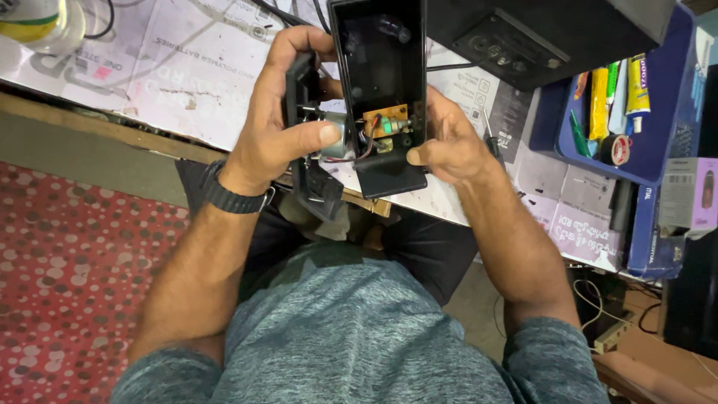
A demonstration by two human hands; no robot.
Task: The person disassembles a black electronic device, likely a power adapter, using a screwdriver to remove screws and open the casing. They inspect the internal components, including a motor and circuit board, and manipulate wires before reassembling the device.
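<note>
- The person sits at a workbench [187,90] covered with flattened printed cardboard sheets, white and worn, with scuffed brown patches.
- The left hand [280,127], with a black wristwatch [228,196] on the wrist, is wrapped around a black plastic cover piece [307,150], the thumb pressing on a small silver cylindrical motor [336,135].
- The right hand [445,146] grips the lower right edge of an open black plastic rectangular housing [381,82], fingers curled behind it and thumb at the front.
- The housing is held upright between the two hands, above the bench edge and the person's lap; inside its lower end sits a small orange-brown circuit board [385,120] with red and black wires running to the motor.
- To the right lies a blue plastic tray [658,161] holding yellow and green tubes [598,101] and a roll of black tape [616,150].
- A black box-like device [538,34] sits at the top, possibly a speaker or power unit; the angle is too steep to tell.
- The floor on the left has a red carpet with pale dots [67,277].
- A clear plastic bottle [41,22] sits at the top left corner.
</note>
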